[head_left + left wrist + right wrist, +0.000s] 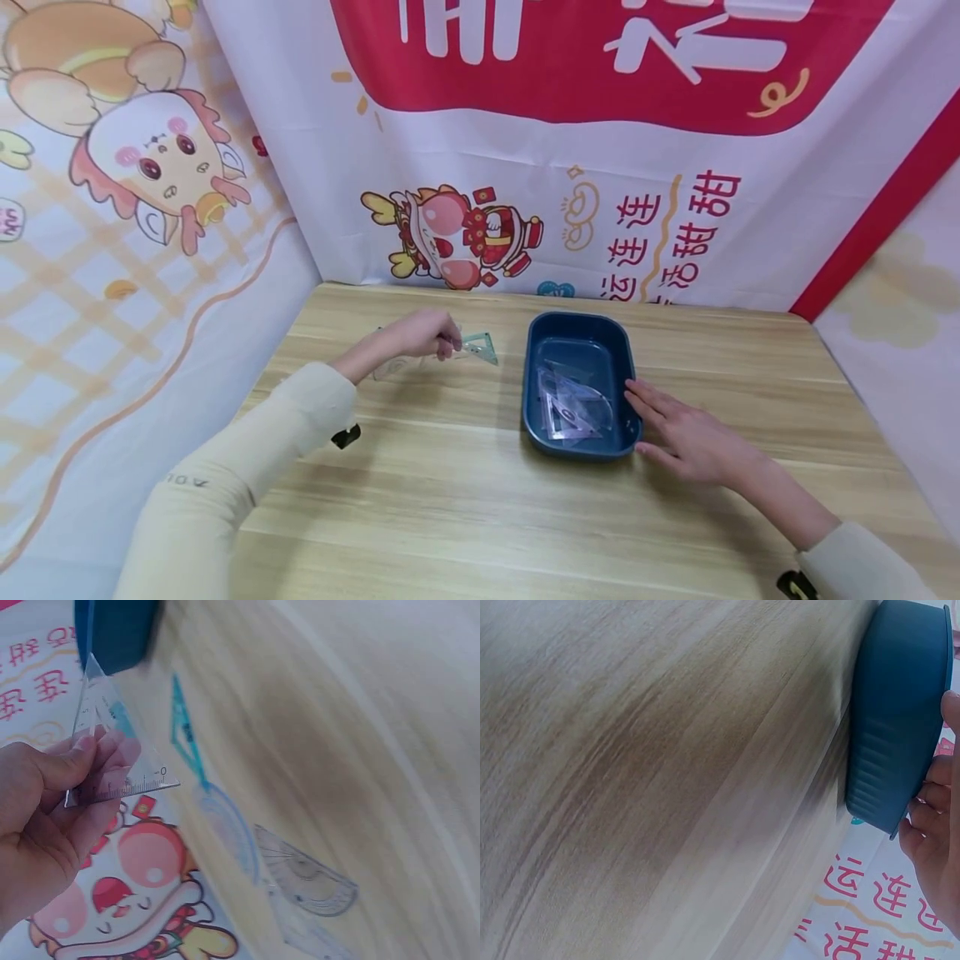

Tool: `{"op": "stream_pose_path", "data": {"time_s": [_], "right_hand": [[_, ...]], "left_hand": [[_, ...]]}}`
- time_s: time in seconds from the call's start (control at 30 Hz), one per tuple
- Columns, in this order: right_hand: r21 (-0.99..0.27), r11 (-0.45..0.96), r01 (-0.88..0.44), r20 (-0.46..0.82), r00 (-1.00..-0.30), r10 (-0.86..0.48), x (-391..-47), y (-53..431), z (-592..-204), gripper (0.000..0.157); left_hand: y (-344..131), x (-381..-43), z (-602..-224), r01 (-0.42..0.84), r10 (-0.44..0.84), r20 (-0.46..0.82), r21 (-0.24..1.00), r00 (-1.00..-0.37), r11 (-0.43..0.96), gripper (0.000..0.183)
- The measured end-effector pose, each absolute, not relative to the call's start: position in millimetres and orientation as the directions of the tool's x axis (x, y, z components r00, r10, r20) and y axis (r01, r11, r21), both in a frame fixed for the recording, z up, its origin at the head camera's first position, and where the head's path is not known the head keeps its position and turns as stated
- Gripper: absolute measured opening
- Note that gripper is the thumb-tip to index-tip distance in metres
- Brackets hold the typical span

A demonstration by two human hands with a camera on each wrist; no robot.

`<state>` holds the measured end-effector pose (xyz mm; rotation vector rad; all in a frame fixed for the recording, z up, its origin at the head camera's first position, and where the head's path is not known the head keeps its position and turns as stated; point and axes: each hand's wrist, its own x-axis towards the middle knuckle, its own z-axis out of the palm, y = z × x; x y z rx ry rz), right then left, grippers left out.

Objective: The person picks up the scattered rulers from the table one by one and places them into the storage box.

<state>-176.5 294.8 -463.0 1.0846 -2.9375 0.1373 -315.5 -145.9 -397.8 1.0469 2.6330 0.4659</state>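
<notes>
Left hand [45,817]: fingers pinch a clear plastic triangular set square [112,754], raised off the wooden worktop [465,500] near its far edge. Beneath it lie a teal triangle ruler [184,735] and two clear protractors [307,877]. Right hand [686,437]: fingers straight, slightly spread, touching the right wall of the dark blue plastic tray [581,329], mid-worktop, holding clear rulers [572,404].
</notes>
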Motion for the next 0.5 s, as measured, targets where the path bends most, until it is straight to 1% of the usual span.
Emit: {"op": "stream_pose_path", "data": {"time_s": [0.1,0.23,0.5], "right_hand": [[-0.073,0.759,-0.647,0.035,-0.762,-0.647,-176,296,-463,0.075],[-0.075,0.762,-0.643,0.028,-0.766,-0.643,-175,297,-463,0.075],[-0.076,0.764,-0.641,0.023,-0.767,-0.641,-175,297,-462,0.076]], "left_hand": [[-141,-313,-389,0.619,0.699,-0.104,0.385,-0.708,0.685,0.012],[-132,-308,-379,0.615,0.696,-0.09,0.398,-0.713,0.681,0.009],[-111,-299,-361,0.643,0.732,-0.106,0.405,-0.673,0.65,0.012]]}}
